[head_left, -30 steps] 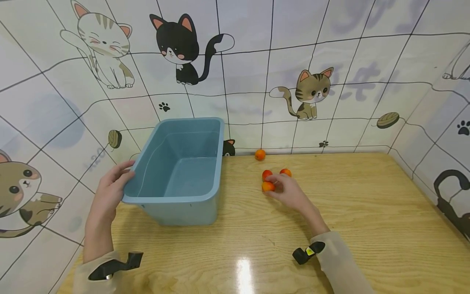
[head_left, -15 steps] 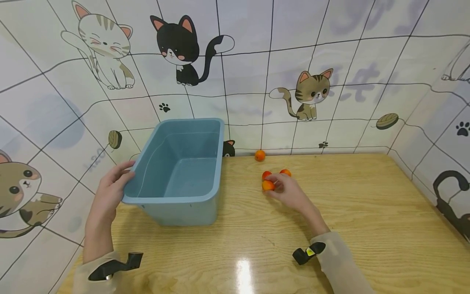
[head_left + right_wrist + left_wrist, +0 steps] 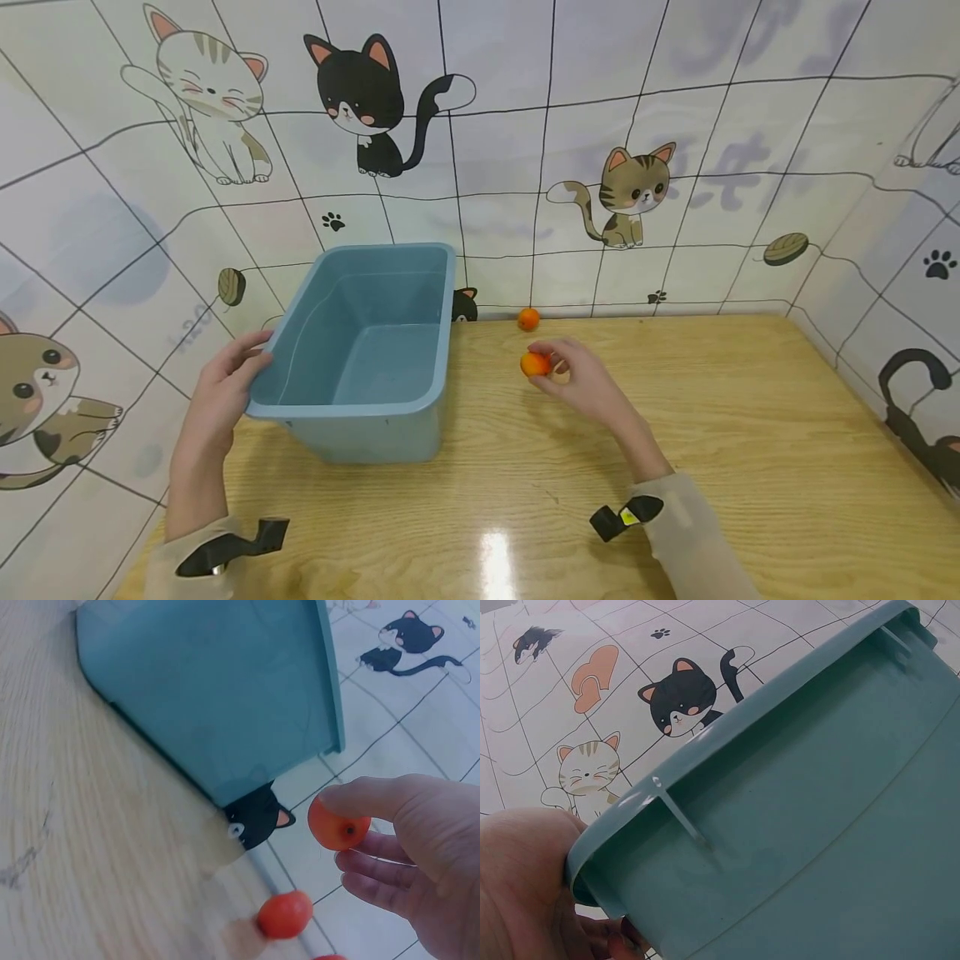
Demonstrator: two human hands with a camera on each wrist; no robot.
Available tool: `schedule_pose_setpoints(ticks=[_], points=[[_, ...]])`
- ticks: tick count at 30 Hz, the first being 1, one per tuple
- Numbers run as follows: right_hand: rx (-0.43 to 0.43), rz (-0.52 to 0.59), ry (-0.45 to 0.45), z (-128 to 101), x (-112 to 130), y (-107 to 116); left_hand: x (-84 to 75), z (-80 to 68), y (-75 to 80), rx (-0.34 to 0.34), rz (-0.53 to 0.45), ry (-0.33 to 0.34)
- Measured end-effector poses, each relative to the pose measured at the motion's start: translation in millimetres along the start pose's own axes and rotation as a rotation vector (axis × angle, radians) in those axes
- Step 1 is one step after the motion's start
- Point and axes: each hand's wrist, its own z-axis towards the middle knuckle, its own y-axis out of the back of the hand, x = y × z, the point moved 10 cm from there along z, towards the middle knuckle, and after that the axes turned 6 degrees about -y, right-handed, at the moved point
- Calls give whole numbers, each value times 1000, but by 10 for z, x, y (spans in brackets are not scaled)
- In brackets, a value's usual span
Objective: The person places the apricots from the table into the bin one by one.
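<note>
A pale blue plastic bin [image 3: 390, 408] stands on the left of the wooden table. My left hand [image 3: 225, 387] grips its rim at the near left corner; in the left wrist view the palm [image 3: 525, 877] lies against that corner and fingers reach below the rim. Right of the bin, my right hand [image 3: 588, 383] pinches a small round orange-red fruit [image 3: 534, 364] between thumb and fingertips. A dark stem scar shows on this fruit [image 3: 339, 825] in the right wrist view. The other fruits of the cluster are hidden behind my right hand in the head view.
One similar fruit [image 3: 528, 318] sits at the table's back edge by the wall. In the right wrist view a red fruit [image 3: 285, 915] rests on the table, and another fruit [image 3: 328, 958] peeks in at the bottom. Cat-patterned walls [image 3: 510, 150] border the table.
My right hand has lifted the fruit from the cluster and moved slightly left and away from me, covering the two neighbouring fruits. My left hand and the bin stay put.
</note>
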Motion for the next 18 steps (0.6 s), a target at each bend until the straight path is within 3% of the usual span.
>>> schedule_pose_setpoints(ticks=[18], points=[[-28, 25, 202, 198, 865, 32, -13, -7, 11, -5, -10, -1]])
